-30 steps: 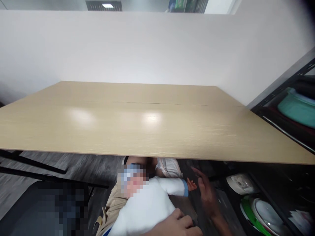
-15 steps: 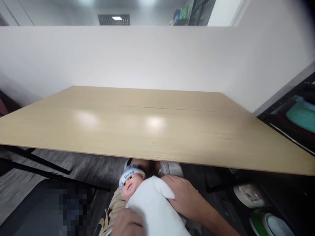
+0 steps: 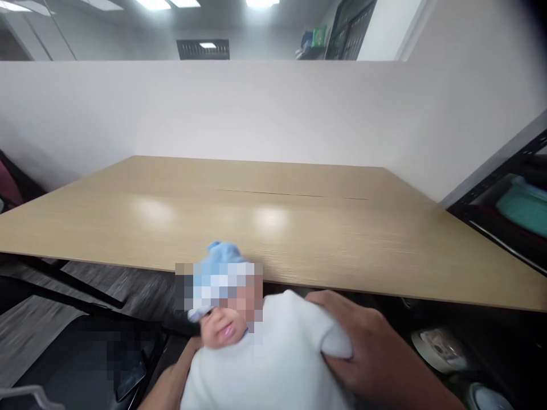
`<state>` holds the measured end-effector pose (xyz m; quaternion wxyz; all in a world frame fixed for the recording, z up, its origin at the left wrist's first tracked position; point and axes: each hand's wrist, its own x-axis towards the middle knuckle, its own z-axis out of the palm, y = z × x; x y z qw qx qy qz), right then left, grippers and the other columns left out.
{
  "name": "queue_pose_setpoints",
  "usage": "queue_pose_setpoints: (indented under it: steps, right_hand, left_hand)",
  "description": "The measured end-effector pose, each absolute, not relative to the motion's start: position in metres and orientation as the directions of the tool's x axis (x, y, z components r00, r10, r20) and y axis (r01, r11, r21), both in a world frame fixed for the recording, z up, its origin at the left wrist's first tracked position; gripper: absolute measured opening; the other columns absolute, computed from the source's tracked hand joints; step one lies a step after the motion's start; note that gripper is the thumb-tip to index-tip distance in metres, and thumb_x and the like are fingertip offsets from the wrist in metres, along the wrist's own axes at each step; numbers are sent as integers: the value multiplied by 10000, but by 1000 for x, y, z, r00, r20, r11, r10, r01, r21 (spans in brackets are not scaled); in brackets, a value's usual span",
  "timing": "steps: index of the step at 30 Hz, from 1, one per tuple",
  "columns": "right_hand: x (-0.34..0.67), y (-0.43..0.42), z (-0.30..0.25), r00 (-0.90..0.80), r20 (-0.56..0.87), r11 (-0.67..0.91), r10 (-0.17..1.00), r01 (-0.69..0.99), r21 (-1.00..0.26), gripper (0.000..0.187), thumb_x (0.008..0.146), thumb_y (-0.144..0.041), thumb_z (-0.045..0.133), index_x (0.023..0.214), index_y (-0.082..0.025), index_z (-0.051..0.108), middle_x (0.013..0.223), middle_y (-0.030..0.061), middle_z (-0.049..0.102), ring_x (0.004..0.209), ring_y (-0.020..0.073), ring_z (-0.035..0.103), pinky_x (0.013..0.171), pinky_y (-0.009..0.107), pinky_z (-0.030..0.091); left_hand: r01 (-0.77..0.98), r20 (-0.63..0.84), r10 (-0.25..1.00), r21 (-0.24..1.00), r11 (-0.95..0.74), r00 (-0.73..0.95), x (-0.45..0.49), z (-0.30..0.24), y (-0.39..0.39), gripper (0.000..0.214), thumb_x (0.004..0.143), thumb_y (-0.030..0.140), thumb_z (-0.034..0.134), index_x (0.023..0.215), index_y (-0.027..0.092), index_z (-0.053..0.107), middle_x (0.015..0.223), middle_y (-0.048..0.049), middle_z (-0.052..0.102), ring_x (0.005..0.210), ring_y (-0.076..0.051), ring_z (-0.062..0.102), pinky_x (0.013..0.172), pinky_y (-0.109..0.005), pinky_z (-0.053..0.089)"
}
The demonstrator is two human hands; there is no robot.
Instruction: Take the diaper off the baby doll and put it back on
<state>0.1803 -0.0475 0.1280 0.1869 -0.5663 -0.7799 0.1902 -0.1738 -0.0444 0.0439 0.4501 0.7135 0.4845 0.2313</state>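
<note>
A baby doll (image 3: pixel 221 328) in a light blue and white knit hat (image 3: pixel 222 253) is raised at the table's near edge, its head tilted to the left. White cloth (image 3: pixel 273 364) wraps its body up to the neck. My right hand (image 3: pixel 367 336) grips the doll's right-hand side, thumb in front, with a fold of the cloth in its grasp. From the lower left, my left hand (image 3: pixel 173 376) reaches behind the doll's head and back, supporting it; its fingers are hidden by the doll.
A light wood table (image 3: pixel 273 233) spans the view before a white wall (image 3: pixel 256 108). At the lower left stands a black chair (image 3: pixel 64 359) with a phone (image 3: pixel 131 378) on it. A black shelf (image 3: pixel 491 228) on the right holds a teal item (image 3: pixel 523 205). Round packages (image 3: pixel 440 350) lie below.
The doll has been lifted from my lap up to the table's edge, closer to me. My left hand has gone from the cloth's front to behind the doll. My right hand stays on its side.
</note>
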Motion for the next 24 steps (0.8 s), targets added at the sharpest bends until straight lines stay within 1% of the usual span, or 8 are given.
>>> queue_pose_setpoints:
  steps: [3, 5, 7, 9, 14, 16, 20, 24]
  right_hand:
    - [204, -34, 131, -170, 126, 210, 977, 859, -467, 430, 850, -199, 610, 1269, -295, 625, 1181, 48, 773, 1026, 273, 748, 845, 354, 532]
    - [217, -19, 127, -121, 127, 166, 984, 881, -443, 324, 886, -242, 614, 1207, -277, 641, 1112, 45, 776, 986, 269, 739, 808, 353, 516]
    - [229, -4, 121, -70, 126, 118, 990, 896, -427, 284, 893, -284, 629, 1177, -265, 647, 1084, 45, 772, 951, 267, 731, 771, 349, 501]
    - [241, 8, 111, -18, 127, 71, 992, 901, -429, 301, 899, -335, 644, 1191, -260, 651, 1122, 54, 768, 977, 275, 727, 778, 356, 505]
    - [264, 19, 84, 41, 144, 32, 989, 881, -472, 276, 974, -430, 588, 1184, -269, 665, 1160, 68, 758, 1033, 291, 717, 838, 393, 537]
    - [270, 19, 75, 59, 158, 25, 986, 876, -483, 305, 1008, -496, 565, 1203, -285, 668, 1177, 73, 762, 1044, 297, 719, 842, 402, 550]
    - [277, 29, 62, 105, 210, 7, 972, 882, -470, 412, 991, -647, 590, 1208, -309, 686, 1188, 76, 776, 1039, 315, 732, 818, 409, 562]
    - [282, 57, 55, 113, 183, -14, 977, 883, -470, 423, 996, -677, 562, 1171, -312, 685, 1142, 58, 779, 1006, 301, 736, 793, 395, 553]
  left_hand:
    - [468, -102, 847, 864, -183, 521, -162, 67, -1, 731, 786, 275, 722, 1485, 334, 517, 1249, -41, 768, 1055, -307, 754, 916, -405, 619]
    - [465, -59, 807, 841, -278, 588, -149, 80, 34, 733, 764, 203, 682, 1471, 304, 519, 1286, -44, 756, 1081, -286, 734, 929, -370, 591]
    - [468, 7, 790, 802, -370, 613, -135, 88, 70, 735, 755, 215, 700, 1466, 276, 526, 1332, -66, 738, 1138, -304, 712, 960, -384, 565]
    - [486, 32, 775, 762, -427, 631, -126, 90, 99, 721, 758, 243, 719, 1456, 265, 537, 1338, -77, 736, 1143, -312, 707, 958, -392, 548]
    - [554, 13, 764, 680, -480, 646, -124, 85, 136, 738, 758, 271, 733, 1463, 292, 517, 1254, -44, 756, 1041, -280, 721, 840, -341, 520]
    - [593, 3, 776, 643, -485, 631, -129, 82, 142, 739, 759, 285, 742, 1462, 306, 514, 1236, -36, 760, 1018, -274, 724, 803, -327, 505]
    - [663, 27, 788, 523, -535, 615, -138, 76, 160, 624, 823, 361, 740, 1414, 319, 547, 1259, -39, 754, 1058, -287, 725, 828, -341, 489]
    - [718, 65, 812, 431, -547, 579, -140, 68, 194, 479, 892, 466, 714, 1324, 293, 602, 1178, -44, 770, 1007, -295, 726, 807, -357, 481]
